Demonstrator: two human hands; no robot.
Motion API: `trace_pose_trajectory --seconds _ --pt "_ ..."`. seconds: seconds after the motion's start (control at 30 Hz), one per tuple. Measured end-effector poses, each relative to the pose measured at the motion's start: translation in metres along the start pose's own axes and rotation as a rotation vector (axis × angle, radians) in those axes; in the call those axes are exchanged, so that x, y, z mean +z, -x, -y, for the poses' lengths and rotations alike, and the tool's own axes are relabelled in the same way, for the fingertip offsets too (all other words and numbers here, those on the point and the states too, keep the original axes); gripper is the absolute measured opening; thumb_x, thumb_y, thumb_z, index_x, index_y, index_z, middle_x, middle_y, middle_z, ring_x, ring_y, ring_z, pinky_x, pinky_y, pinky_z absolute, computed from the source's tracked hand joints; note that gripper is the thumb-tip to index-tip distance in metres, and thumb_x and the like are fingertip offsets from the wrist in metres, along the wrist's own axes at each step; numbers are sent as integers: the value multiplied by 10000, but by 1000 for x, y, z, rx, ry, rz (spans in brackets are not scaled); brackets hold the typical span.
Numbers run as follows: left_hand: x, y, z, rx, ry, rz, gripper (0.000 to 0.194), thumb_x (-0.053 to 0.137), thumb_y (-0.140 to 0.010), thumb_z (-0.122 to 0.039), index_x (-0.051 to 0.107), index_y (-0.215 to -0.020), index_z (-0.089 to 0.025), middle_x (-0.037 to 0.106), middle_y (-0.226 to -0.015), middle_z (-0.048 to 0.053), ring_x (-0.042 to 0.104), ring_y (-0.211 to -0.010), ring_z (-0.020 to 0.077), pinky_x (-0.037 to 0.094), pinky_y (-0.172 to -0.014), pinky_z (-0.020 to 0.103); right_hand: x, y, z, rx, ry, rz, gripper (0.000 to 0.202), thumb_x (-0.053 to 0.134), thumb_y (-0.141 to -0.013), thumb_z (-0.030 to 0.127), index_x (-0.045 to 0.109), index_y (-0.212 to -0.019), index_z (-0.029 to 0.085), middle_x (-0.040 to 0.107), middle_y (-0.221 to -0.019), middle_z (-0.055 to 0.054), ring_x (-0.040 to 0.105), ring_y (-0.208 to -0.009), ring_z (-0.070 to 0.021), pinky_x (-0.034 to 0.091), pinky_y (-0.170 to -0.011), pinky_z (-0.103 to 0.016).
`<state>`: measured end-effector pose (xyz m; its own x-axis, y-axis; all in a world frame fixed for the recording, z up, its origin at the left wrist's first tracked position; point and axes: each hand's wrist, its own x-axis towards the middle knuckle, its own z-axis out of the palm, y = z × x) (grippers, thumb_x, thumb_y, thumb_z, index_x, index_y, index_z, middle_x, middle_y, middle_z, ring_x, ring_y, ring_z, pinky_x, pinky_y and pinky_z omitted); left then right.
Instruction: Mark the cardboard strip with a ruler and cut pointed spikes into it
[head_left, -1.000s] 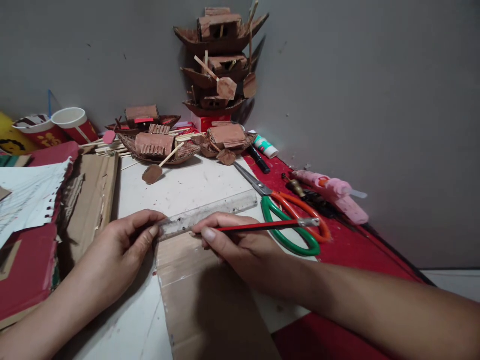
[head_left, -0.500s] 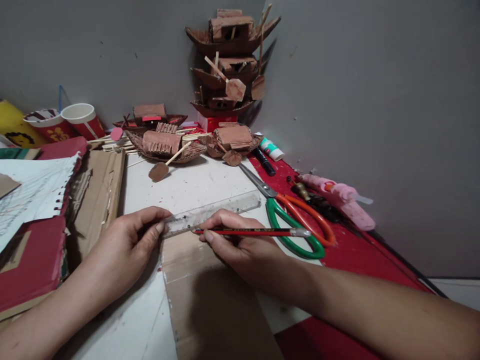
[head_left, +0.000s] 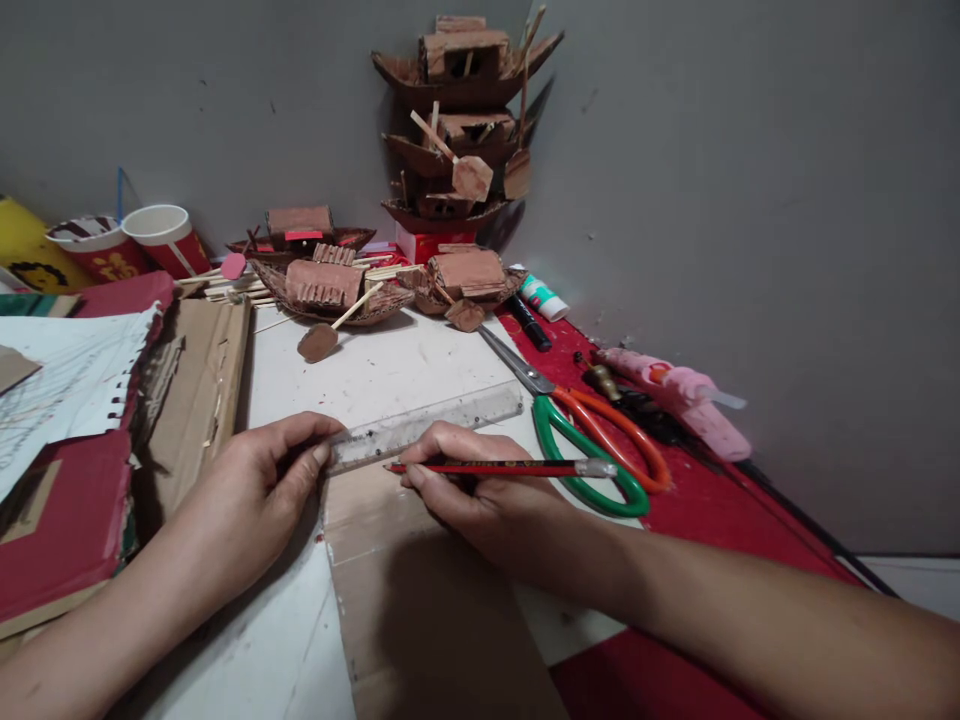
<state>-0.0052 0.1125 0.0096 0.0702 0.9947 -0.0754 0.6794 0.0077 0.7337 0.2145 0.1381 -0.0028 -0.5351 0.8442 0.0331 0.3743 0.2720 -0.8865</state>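
A clear plastic ruler (head_left: 435, 420) lies slanted across the far end of a brown cardboard strip (head_left: 427, 600). My left hand (head_left: 274, 480) pinches the ruler's left end between thumb and fingers, at the cardboard's left edge. In my right hand (head_left: 465, 475) is a red and black pencil (head_left: 517, 467), held nearly level with its eraser end to the right. The pencil's tip is at the ruler's near edge, over the cardboard; whether it touches I cannot tell. A faint line crosses the cardboard nearer to me.
Scissors (head_left: 585, 430) with green and orange handles lie right of the ruler, near a pink glue gun (head_left: 682, 395). Several cardboard model boats (head_left: 326, 285) stand at the back, some stacked (head_left: 465, 65) by the wall. Cardboard sheets (head_left: 202, 370) and paper cups (head_left: 165, 240) are at left.
The pencil has shifted very slightly, its eraser end a touch to the left. Both hands and the ruler stay practically in place.
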Motion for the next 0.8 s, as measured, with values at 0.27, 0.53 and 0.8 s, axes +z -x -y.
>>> trace_pose_trajectory --seconds 0.27,0.53,0.8 --pt "1 1 4 8 -10 -5 311 487 -862 -389 675 -1039 -215 740 -962 50 657 -873 250 487 -841 402 1 0 0 -62 8 -2 111 534 -919 157 636 -878 175 646 -798 11 576 -745 -112 443 -685 -204" --pt "1 -1 1 20 -2 -6 297 486 -858 -376 680 -1007 -208 742 -908 47 658 -827 239 502 -811 394 0 1 4 -37 7 -18 125 534 -918 170 640 -854 163 641 -784 5 569 -742 -116 445 -676 -203" --pt "2 -1 -2 9 9 -9 305 501 -840 -384 693 -1001 -211 754 -932 61 674 -850 258 509 -847 420 1 2 1 -42 24 1 121 530 -908 156 644 -871 165 651 -793 4 571 -739 -112 445 -674 -198"
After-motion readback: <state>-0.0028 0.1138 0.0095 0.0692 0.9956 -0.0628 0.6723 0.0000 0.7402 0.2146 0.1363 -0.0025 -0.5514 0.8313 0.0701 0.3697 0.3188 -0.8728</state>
